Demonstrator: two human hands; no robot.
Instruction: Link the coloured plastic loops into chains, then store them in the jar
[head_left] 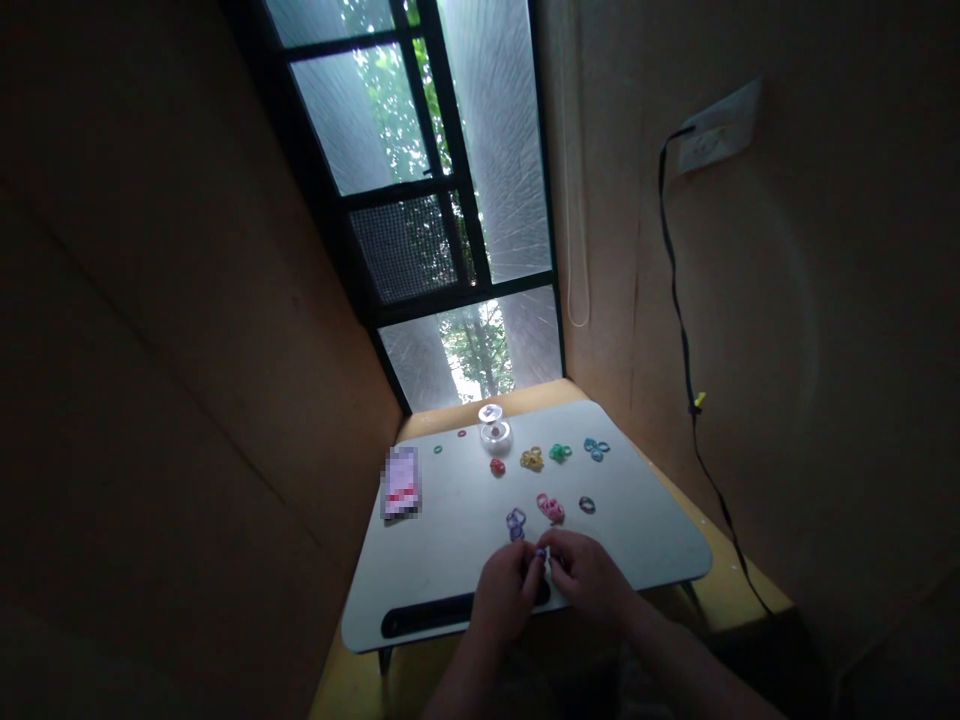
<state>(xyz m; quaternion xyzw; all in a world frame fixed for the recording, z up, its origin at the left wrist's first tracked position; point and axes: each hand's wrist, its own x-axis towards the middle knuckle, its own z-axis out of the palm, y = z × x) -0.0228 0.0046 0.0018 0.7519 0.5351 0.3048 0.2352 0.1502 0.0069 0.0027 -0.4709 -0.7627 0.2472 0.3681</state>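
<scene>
Near the front edge of the white lap table [450,520], my left hand [508,588] and my right hand [589,575] meet fingertip to fingertip. Both are closed on a small purple item [540,553], mostly hidden by the fingers. Just beyond them lie purple rings [516,523], pink rings [551,507] and one dark ring [587,505]. Farther back sit small piles of red rings [497,466], yellow rings [532,459], green rings [559,453] and blue rings [596,449].
A clear round container [495,433] stands at the back of the table. At the left lies a blurred pinkish packet [401,482]. A black strip [427,615] runs along the front edge. A black cable [679,310] hangs down the right wall.
</scene>
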